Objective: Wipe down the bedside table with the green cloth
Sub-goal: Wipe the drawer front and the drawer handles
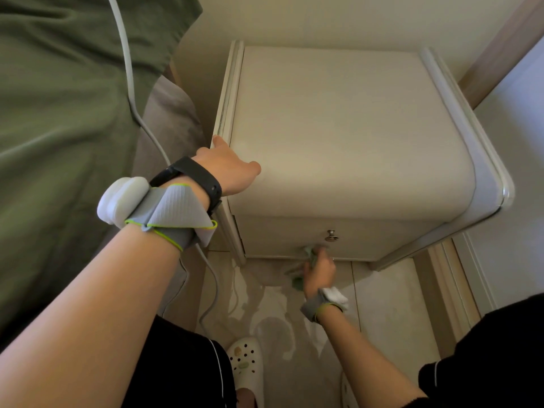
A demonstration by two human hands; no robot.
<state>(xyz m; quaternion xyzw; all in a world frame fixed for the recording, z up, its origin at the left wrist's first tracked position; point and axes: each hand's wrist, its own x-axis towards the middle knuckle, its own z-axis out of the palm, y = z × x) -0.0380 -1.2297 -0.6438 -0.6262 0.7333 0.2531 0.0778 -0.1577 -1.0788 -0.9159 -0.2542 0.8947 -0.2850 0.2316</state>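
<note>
On bedside table, left hand lies flat; right hand seemingly clutches green cloth.

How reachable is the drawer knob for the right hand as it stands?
Probably yes. The right hand, gripping the green cloth, is just below the knob on the front of the bedside table, with nothing visible between them. The left hand rests on the top's near corner, well clear.

Left hand rests on the bedside table's near left corner; right hand grips the green cloth against the drawer front, just below the knob.
</note>
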